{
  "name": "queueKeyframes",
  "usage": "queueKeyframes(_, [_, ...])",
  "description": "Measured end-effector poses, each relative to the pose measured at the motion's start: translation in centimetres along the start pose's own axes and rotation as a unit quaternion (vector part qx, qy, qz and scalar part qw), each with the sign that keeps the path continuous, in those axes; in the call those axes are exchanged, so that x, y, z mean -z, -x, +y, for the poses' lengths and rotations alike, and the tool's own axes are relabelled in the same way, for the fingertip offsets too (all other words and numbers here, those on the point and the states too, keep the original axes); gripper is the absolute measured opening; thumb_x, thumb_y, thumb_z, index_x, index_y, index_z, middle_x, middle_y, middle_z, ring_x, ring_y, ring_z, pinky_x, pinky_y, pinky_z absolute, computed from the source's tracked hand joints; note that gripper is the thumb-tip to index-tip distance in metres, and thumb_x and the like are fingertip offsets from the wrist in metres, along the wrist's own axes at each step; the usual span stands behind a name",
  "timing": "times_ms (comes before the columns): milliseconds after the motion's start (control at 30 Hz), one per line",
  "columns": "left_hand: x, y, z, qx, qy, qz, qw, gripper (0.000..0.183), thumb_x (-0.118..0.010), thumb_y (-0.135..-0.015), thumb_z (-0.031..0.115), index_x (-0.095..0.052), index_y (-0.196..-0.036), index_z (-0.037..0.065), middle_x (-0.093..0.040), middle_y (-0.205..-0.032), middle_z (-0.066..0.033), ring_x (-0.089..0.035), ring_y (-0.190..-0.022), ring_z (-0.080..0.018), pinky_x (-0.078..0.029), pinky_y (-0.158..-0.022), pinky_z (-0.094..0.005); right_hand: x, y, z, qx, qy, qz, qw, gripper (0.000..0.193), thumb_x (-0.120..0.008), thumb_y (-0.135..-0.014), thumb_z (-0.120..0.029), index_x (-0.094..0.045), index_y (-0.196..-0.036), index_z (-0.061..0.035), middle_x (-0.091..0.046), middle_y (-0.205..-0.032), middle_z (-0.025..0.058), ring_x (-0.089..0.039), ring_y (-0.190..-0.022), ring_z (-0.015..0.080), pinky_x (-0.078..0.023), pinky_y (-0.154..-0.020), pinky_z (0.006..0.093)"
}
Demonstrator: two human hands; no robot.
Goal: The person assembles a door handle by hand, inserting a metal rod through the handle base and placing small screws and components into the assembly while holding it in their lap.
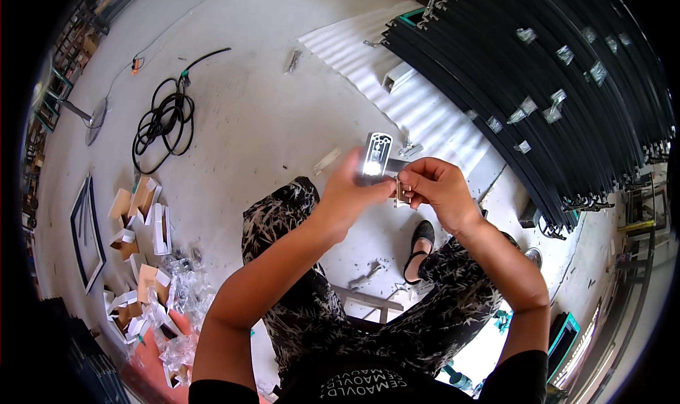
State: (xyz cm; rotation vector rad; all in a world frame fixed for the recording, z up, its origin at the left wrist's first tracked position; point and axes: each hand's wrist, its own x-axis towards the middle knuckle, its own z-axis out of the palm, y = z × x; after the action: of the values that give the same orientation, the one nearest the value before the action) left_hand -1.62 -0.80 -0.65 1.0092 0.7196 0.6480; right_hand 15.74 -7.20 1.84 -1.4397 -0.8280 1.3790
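My left hand (pixel 345 197) is closed round a rounded oblong metal fitting (pixel 378 149), shiny silver with dark parts on its upper face; glare hides some of its detail. Between the fingertips of my right hand (pixel 445 190) is a small silver metal plate (pixel 401 195), too small to name more closely. Both hands meet in front of my knees, and my left thumb reaches to the small plate. A dark flat bar (pixel 398 165) shows between the fitting and my right fingers.
Long black frames (pixel 496 71) lie stacked at the far right, beside white corrugated sheeting (pixel 418 113). A coiled black cable (pixel 164 124) is on the floor at left. Opened white boxes (pixel 145 283) and clear plastic wrapping (pixel 188 283) are heaped at lower left.
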Motion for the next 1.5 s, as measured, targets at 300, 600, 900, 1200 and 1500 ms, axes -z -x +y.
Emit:
queueKeyframes(300, [-0.3,-2.1,-0.5,0.005,0.051,0.001,0.999,0.05,-0.065,-0.082,0.001,-0.039,-0.124,0.007,-0.057,-0.097,-0.0047,-0.058,-0.087,-0.0128,-0.049,-0.082,-0.0308,-0.7,-0.7,0.7,0.126,0.005,0.075,0.989,0.024,-0.061,-0.092,-0.019,-0.059,-0.092,0.005,-0.063,-0.076,0.0069,-0.06,-0.064,0.0113,-0.051,-0.057,0.0225])
queueKeyframes(600, [-2.7,-3.2,0.2,-0.029,0.081,-0.005,0.996,0.049,-0.06,-0.079,-0.005,-0.038,-0.122,0.007,-0.054,-0.096,-0.0033,-0.054,-0.089,-0.0117,-0.045,-0.082,-0.0292,0.6,-0.6,0.6,0.235,0.316,0.135,0.909,0.019,-0.065,-0.08,-0.015,-0.058,-0.069,-0.0013,-0.056,-0.058,0.0121,-0.053,-0.049,0.0282,-0.041,-0.048,0.0358])
queueKeyframes(900, [-3.8,-3.2,0.1,0.024,0.094,-0.158,0.983,0.063,-0.044,-0.074,-0.01,-0.03,-0.132,0.006,-0.051,-0.111,-0.0088,-0.052,-0.105,-0.0159,-0.039,-0.092,-0.0329,0.8,0.8,-1.0,0.307,0.362,0.19,0.859,0.017,-0.064,-0.079,-0.015,-0.058,-0.066,-0.0056,-0.056,-0.057,0.0096,-0.055,-0.049,0.0271,-0.043,-0.047,0.0373])
queueKeyframes(1200, [-4.3,-2.8,0.5,0.062,0.101,-0.173,0.978,0.058,-0.049,-0.076,-0.006,-0.032,-0.132,0.002,-0.044,-0.118,-0.009,-0.046,-0.11,-0.0163,-0.04,-0.092,-0.0333,1.2,1.1,-1.2,0.323,0.391,0.192,0.84,0.017,-0.063,-0.078,-0.015,-0.057,-0.064,-0.0059,-0.057,-0.058,0.0097,-0.056,-0.051,0.0279,-0.044,-0.048,0.0386])
queueKeyframes(1500, [-4.4,-2.7,0.5,0.068,-0.02,-0.172,0.983,0.064,-0.047,-0.087,-0.001,-0.021,-0.144,0.01,-0.055,-0.112,-0.0099,-0.054,-0.108,-0.0158,-0.044,-0.092,-0.0363,1.4,1.0,-1.2,0.32,0.448,0.193,0.812,0.017,-0.061,-0.077,-0.015,-0.055,-0.063,-0.0055,-0.059,-0.06,0.0102,-0.059,-0.055,0.0299,-0.046,-0.05,0.0394])
